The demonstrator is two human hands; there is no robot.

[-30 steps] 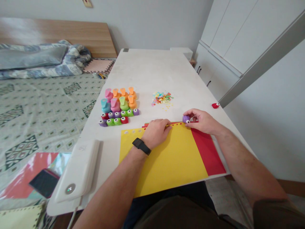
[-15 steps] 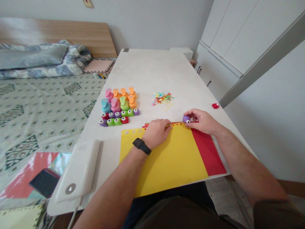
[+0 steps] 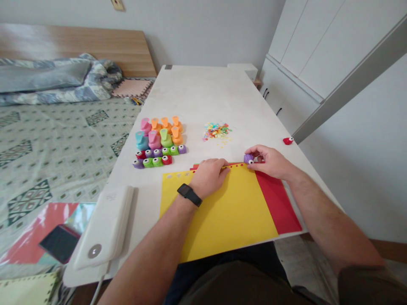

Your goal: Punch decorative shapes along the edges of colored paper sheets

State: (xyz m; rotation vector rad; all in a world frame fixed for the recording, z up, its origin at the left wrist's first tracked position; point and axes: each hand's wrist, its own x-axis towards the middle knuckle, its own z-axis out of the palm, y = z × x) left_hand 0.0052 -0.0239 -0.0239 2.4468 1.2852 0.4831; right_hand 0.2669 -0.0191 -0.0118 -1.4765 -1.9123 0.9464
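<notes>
A small purple craft punch (image 3: 248,159) sits at the far edge of the yellow paper (image 3: 229,212), near its right corner. My right hand (image 3: 269,161) is closed around it, fingers on the far side and thumb on the near side. My left hand (image 3: 210,176), with a black watch on the wrist, grips the paper's far edge left of the punch, fingers curled. A row of small punched shapes runs along that edge, some showing red and some whitish. Beneath the yellow sheet lies red paper (image 3: 280,203), sticking out on the right.
Several colourful craft punches (image 3: 159,142) stand in rows at the left of the white table (image 3: 203,93). Beyond the paper lies a pile of paper confetti (image 3: 218,130). A red punch (image 3: 288,140) lies near the right edge. A white corded device (image 3: 106,224) occupies the left front.
</notes>
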